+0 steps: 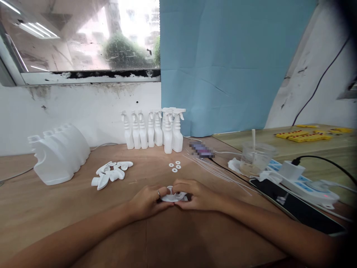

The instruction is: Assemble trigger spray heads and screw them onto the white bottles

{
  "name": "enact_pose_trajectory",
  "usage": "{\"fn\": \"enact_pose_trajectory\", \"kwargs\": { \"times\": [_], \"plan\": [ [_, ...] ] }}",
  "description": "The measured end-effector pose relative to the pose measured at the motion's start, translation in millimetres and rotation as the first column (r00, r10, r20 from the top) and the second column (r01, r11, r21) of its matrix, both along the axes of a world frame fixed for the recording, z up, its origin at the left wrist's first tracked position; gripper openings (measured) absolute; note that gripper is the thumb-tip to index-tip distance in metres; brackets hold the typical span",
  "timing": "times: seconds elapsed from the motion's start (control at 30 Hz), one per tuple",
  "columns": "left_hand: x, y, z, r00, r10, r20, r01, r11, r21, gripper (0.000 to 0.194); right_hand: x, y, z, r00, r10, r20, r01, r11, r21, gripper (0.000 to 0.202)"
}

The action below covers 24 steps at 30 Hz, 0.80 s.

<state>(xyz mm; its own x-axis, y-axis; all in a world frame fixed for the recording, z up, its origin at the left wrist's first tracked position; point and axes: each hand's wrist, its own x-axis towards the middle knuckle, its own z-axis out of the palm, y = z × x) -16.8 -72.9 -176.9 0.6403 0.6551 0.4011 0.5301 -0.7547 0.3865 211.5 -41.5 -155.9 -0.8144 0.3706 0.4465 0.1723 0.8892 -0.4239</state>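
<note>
Your L hand (147, 201) & R hand (198, 194) are both gripping the white pc (169, 198) over the table (131, 242), your side of the white rings (174, 170); prob. best you're steadying w/ L, pressing evenly w/ R.

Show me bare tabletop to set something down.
Bare tabletop lies between the left forearm, the white jugs and loose trigger heads. Another patch lies nearer the wearer than the left hand and right hand, between both forearms. Crowded: the right side, with thin strands, plastic cup, power strip and black-screened device.
</note>
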Motion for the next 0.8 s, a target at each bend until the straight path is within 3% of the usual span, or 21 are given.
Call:
{"fn": "enact_pose_trajectory", "kwargs": {
  "times": [0.13, 0.2, 0.27, 0.33, 0.37, 0.47, 0.53, 0.6, 0.8],
  "plan": [
    [0.0, -0.9, -0.2, 0.997, 0.051, -0.049, -0.054, 0.997, -0.055, 0.021, 5.1, 6.7, 0.7, 0.999, 0.018, -0.027, -0.02, 0.995, -0.101, 0.028],
    [1.1, -1.4, 0.3, 0.991, 0.114, -0.07, -0.121, 0.987, -0.107, 0.021, 8.6, 14.3, 1.7, 0.99, -0.101, -0.099, 0.086, 0.986, -0.142, 0.035],
    [2.9, -2.2, 2.0, 0.98, 0.179, -0.081, -0.191, 0.967, -0.167, 0.024, 13.8, 25.1, 3.6, 0.951, -0.287, -0.117, 0.282, 0.958, -0.055, 0.029],
    [4.6, -3.0, 4.8, 0.975, 0.21, -0.077, -0.222, 0.954, -0.203, 0.03, 21.5, 37.5, 4.7, 0.872, -0.487, -0.042, 0.488, 0.862, 0.141, 0.022],
    [5.3, -3.3, 6.3, 0.976, 0.205, -0.073, -0.216, 0.953, -0.211, 0.033, 26.1, 43.5, 4.3, 0.801, -0.599, 0.01, 0.581, 0.78, 0.232, 0.024],
    [6.2, -3.2, 10.1, 0.985, 0.157, -0.078, -0.17, 0.962, -0.214, 0.034, 40.7, 56.7, -1.0, 0.485, -0.853, 0.194, 0.764, 0.521, 0.38, 0.044],
    [6.1, -2.4, 11.4, 0.987, 0.142, -0.074, -0.154, 0.965, -0.214, 0.031, 47.9, 61.0, -5.5, 0.333, -0.892, 0.307, 0.797, 0.44, 0.414, 0.046],
    [5.8, -1.4, 11.9, 0.988, 0.142, -0.055, -0.15, 0.964, -0.218, 0.031, 51.5, 62.6, -7.8, 0.303, -0.879, 0.368, 0.781, 0.451, 0.432, 0.041],
    [5.3, -1.4, 11.5, 0.986, 0.159, -0.056, -0.167, 0.963, -0.21, 0.028, 48.7, 63.0, -2.1, 0.406, -0.836, 0.369, 0.711, 0.542, 0.448, 0.025]
  ]
}}
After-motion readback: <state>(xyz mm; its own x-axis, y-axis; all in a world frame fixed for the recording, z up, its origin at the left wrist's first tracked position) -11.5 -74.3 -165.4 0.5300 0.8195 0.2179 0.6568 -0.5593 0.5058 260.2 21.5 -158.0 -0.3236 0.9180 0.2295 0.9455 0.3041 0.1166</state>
